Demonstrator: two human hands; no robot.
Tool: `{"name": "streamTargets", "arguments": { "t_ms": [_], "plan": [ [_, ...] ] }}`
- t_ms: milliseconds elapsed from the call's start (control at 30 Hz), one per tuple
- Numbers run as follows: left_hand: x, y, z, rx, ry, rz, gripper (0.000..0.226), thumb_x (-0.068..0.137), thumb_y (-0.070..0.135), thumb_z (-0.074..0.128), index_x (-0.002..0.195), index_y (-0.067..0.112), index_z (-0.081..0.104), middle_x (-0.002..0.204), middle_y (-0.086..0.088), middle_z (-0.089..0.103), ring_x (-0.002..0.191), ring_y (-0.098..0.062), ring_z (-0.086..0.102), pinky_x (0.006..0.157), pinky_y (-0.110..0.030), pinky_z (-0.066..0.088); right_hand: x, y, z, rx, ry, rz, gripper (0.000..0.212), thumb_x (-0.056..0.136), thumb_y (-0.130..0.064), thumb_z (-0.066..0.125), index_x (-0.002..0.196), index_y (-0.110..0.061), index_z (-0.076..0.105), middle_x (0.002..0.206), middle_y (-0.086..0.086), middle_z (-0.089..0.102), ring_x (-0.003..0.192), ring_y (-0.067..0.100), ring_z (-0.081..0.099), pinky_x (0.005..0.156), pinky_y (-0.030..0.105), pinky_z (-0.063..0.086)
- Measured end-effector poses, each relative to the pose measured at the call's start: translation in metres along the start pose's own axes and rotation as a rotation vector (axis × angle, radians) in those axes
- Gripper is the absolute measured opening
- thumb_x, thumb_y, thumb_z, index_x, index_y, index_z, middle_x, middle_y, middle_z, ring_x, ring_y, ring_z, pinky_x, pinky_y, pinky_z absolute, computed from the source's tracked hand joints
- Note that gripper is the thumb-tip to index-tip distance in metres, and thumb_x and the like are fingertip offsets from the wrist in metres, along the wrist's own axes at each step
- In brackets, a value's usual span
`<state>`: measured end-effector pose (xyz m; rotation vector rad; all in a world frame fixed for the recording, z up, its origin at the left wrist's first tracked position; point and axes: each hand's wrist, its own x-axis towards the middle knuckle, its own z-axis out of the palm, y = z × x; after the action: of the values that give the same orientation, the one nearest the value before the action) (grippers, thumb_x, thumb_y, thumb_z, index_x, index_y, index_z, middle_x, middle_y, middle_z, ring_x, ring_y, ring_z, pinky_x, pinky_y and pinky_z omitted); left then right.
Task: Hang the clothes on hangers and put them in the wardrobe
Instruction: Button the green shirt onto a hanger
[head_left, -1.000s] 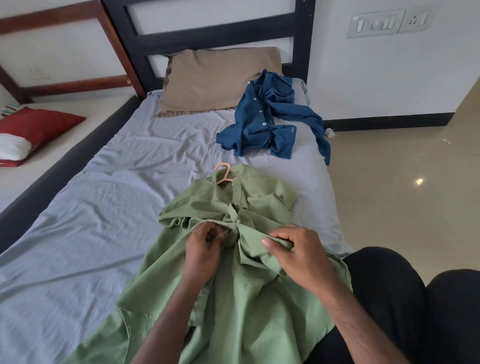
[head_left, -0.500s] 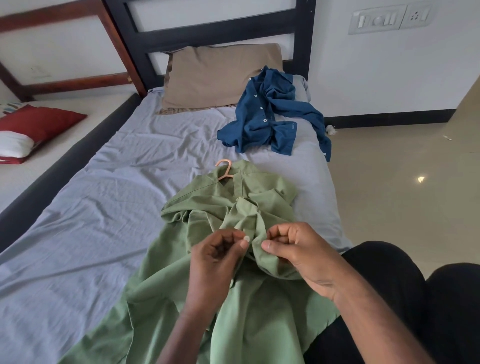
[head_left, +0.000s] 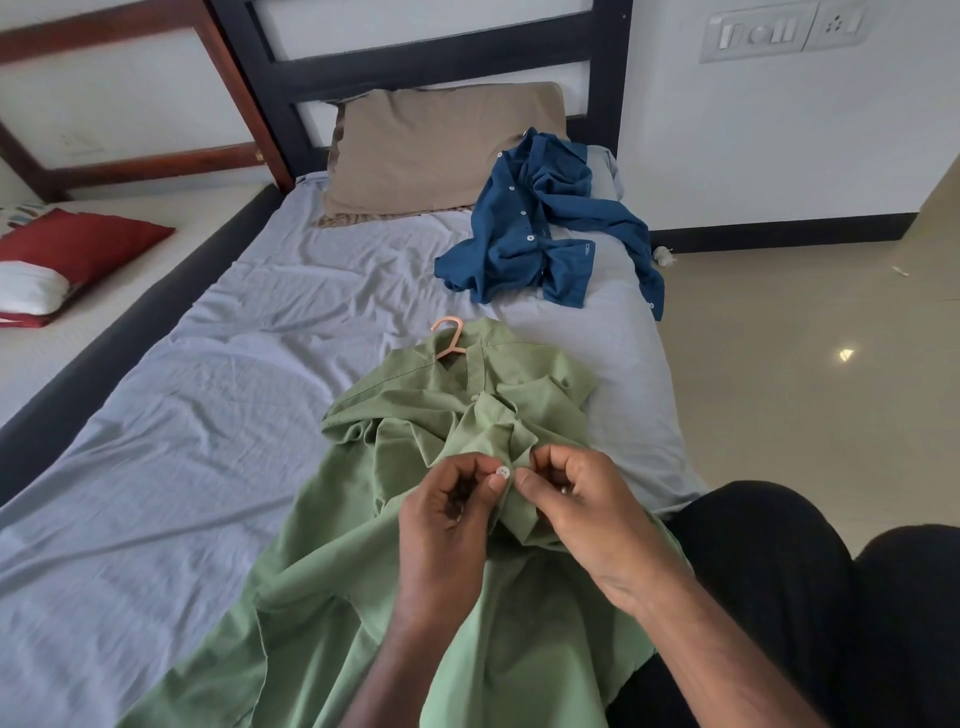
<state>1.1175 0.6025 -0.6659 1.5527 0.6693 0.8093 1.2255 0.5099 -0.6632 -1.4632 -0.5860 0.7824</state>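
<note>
Head view: the green shirt lay on the bed, the peach hanger inside its collar. The left hand pinched a white button; the right hand pinched the adjoining placket. A blue shirt lay beyond, near the pillow.

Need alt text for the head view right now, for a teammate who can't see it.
Two hands, left and right, pinch the front of a green shirt at a white button; the shirt lies on a peach hanger on the bed. A blue shirt lies crumpled near the pillow.
</note>
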Motion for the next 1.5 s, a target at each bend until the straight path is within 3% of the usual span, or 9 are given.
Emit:
{"name": "streamTargets", "arguments": {
  "t_ms": [200, 367, 500, 600, 833, 1033, 1167, 1333, 1500],
  "plan": [
    [0.004, -0.011, -0.001, 0.195, 0.073, 0.02, 0.009, 0.09, 0.01, 0.073, 0.089, 0.019, 0.073, 0.078, 0.001, 0.071, 0.066, -0.006, 0.061, 0.064, -0.024, 0.049, -0.001, -0.002, 0.001, 0.044, 0.033, 0.009, 0.015, 0.095, -0.015, 0.068, 0.083, -0.008, 0.073, 0.062, -0.004, 0.058, 0.059, 0.008, 0.049, 0.058, 0.025, 0.044],
    [0.004, -0.01, 0.0, 0.206, 0.076, 0.021, 0.006, 0.09, 0.014, 0.072, 0.088, 0.02, 0.073, 0.076, 0.002, 0.072, 0.065, -0.007, 0.062, 0.064, -0.025, 0.049, -0.001, 0.001, 0.005, -0.018, 0.094, -0.01, 0.013, 0.092, -0.015, 0.072, 0.079, -0.011, 0.073, 0.065, 0.003, 0.063, 0.061, 0.015, 0.052, 0.06, 0.035, 0.045],
    [0.002, -0.012, -0.002, 0.309, 0.177, 0.091, 0.007, 0.088, 0.015, 0.075, 0.085, 0.021, 0.072, 0.072, 0.006, 0.069, 0.061, -0.009, 0.06, 0.06, -0.027, 0.049, -0.002, 0.0, 0.007, -0.14, 0.213, -0.086, 0.013, 0.09, -0.016, 0.074, 0.077, -0.016, 0.072, 0.065, -0.003, 0.068, 0.058, 0.003, 0.057, 0.059, 0.022, 0.048],
    [0.002, -0.012, -0.002, 0.417, 0.272, 0.146, 0.011, 0.086, 0.015, 0.077, 0.082, 0.022, 0.07, 0.073, 0.01, 0.069, 0.066, -0.014, 0.062, 0.063, -0.025, 0.049, -0.004, 0.001, 0.012, -0.212, 0.239, -0.132, 0.014, 0.088, -0.016, 0.075, 0.076, -0.02, 0.07, 0.066, -0.006, 0.069, 0.057, 0.003, 0.06, 0.056, 0.02, 0.047],
    [-0.005, -0.011, 0.004, 0.38, 0.199, 0.158, 0.014, 0.086, 0.011, 0.076, 0.083, 0.022, 0.069, 0.074, 0.008, 0.068, 0.067, -0.014, 0.063, 0.063, -0.021, 0.049, -0.005, 0.007, 0.02, -0.238, 0.318, -0.173, 0.012, 0.087, -0.015, 0.076, 0.077, -0.019, 0.07, 0.068, -0.007, 0.071, 0.062, 0.007, 0.066, 0.057, 0.016, 0.049],
    [-0.007, -0.009, 0.002, 0.344, 0.149, 0.131, 0.01, 0.087, 0.006, 0.075, 0.084, 0.014, 0.071, 0.073, 0.008, 0.069, 0.066, -0.009, 0.063, 0.062, -0.013, 0.045, -0.004, 0.011, 0.02, -0.177, 0.261, -0.151, 0.015, 0.089, -0.014, 0.074, 0.076, -0.018, 0.071, 0.067, -0.004, 0.07, 0.059, 0.005, 0.061, 0.058, 0.023, 0.049],
    [-0.005, -0.007, 0.002, 0.311, 0.151, 0.094, 0.008, 0.087, 0.006, 0.074, 0.084, 0.014, 0.072, 0.075, 0.004, 0.071, 0.068, -0.01, 0.065, 0.063, -0.013, 0.045, -0.005, 0.011, 0.02, -0.109, 0.198, -0.146, 0.013, 0.092, -0.015, 0.072, 0.079, -0.016, 0.074, 0.071, 0.002, 0.072, 0.067, 0.022, 0.065, 0.062, 0.034, 0.054],
    [-0.004, -0.007, 0.003, 0.311, 0.145, 0.102, 0.008, 0.086, 0.006, 0.075, 0.085, 0.014, 0.074, 0.075, 0.004, 0.071, 0.067, -0.01, 0.064, 0.063, -0.015, 0.047, -0.006, 0.011, 0.019, -0.051, 0.188, -0.127, 0.014, 0.093, -0.014, 0.071, 0.08, -0.016, 0.075, 0.069, 0.004, 0.07, 0.06, 0.008, 0.057, 0.057, 0.026, 0.048],
    [-0.002, -0.011, 0.001, 0.324, 0.189, 0.072, 0.007, 0.086, 0.009, 0.077, 0.083, 0.015, 0.075, 0.074, 0.004, 0.072, 0.068, -0.013, 0.066, 0.064, -0.022, 0.05, -0.007, 0.01, 0.021, -0.005, 0.186, -0.141, 0.014, 0.092, -0.007, 0.07, 0.085, -0.018, 0.077, 0.07, 0.005, 0.073, 0.063, 0.017, 0.067, 0.059, 0.026, 0.055]
  ]
}}
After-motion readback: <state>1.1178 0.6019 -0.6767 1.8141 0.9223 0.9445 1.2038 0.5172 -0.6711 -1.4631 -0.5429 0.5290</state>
